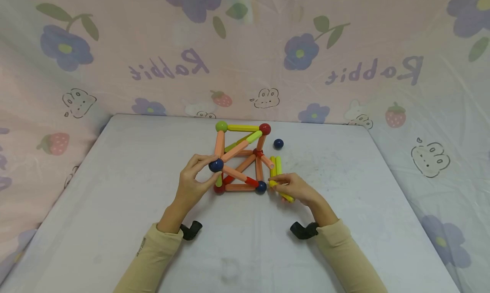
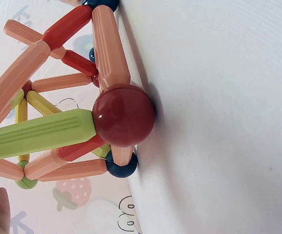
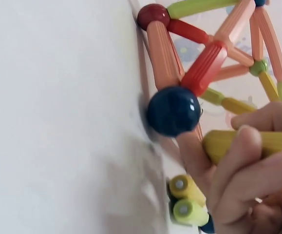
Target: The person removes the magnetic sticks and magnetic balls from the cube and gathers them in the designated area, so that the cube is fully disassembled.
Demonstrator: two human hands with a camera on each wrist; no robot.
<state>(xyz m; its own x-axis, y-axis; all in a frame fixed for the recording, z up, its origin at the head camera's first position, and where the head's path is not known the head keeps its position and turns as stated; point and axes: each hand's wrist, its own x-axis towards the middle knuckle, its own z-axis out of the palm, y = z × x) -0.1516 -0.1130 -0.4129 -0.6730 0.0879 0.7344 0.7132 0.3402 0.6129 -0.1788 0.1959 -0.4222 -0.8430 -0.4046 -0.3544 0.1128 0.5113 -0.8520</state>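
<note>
A frame of magnetic rods and balls stands on the table, with pink, red, green and yellow rods joined at coloured balls. My left hand holds the dark blue ball at its upper front left corner between thumb and fingers. Beside the frame's lower right corner, my right hand pinches a yellow rod. That corner is a dark blue ball, close to the rod's tip. A dark red ball forms the lower left front corner, with a light green rod joined to it.
Just beyond my right hand, a loose yellow rod and a light green rod lie side by side. Behind them sits a loose dark blue ball. A patterned curtain hangs behind the white table.
</note>
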